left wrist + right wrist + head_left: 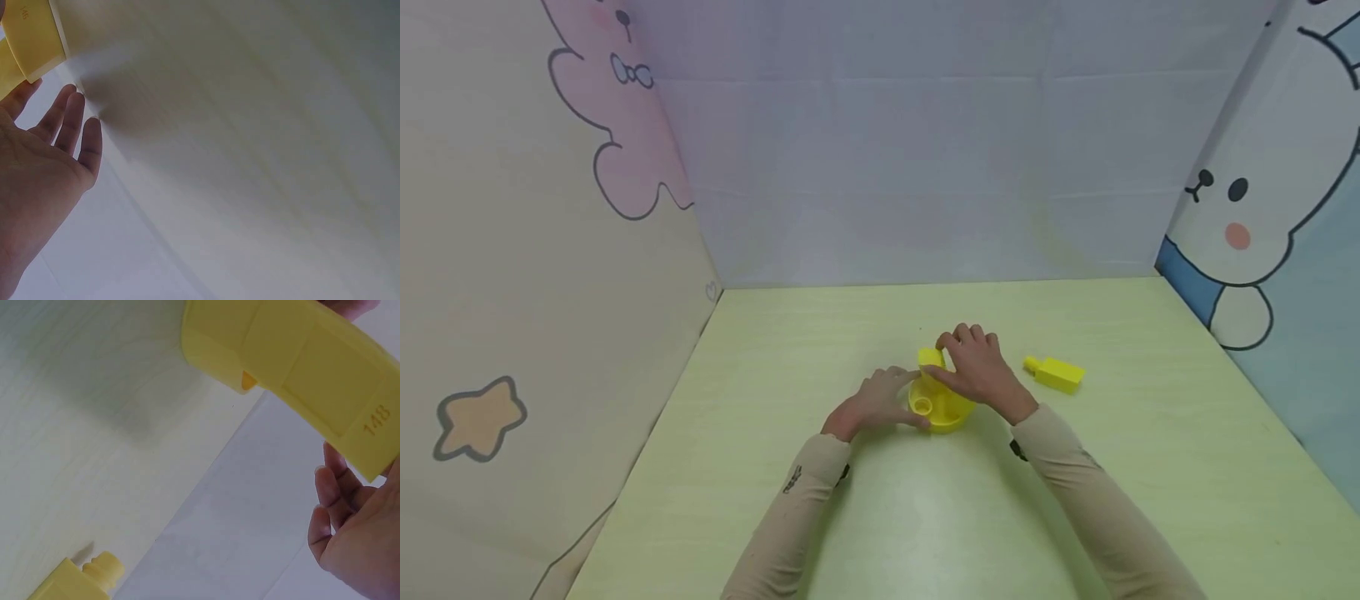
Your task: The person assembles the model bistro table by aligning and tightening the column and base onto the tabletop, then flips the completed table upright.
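Observation:
A yellow plastic piece [950, 414] stands on the table, with a round, bowl-like base and a small ring-shaped socket. A flat rectangular block [334, 381] rises from its back, marked 148 in the right wrist view. My left hand [880, 400] holds the piece from the left, thumb at the front of the base and index finger near the block; its other fingers [74, 122] stay loosely extended. With thumb and fingers my right hand [979, 367] grips the top of the upright block. Part of the base is hidden behind that hand.
A separate yellow block with a ridged round neck [1057, 374] lies on the pale table [722, 517], right of the hands. Fabric walls [880, 167] with cartoon drawings stand along the back and both sides.

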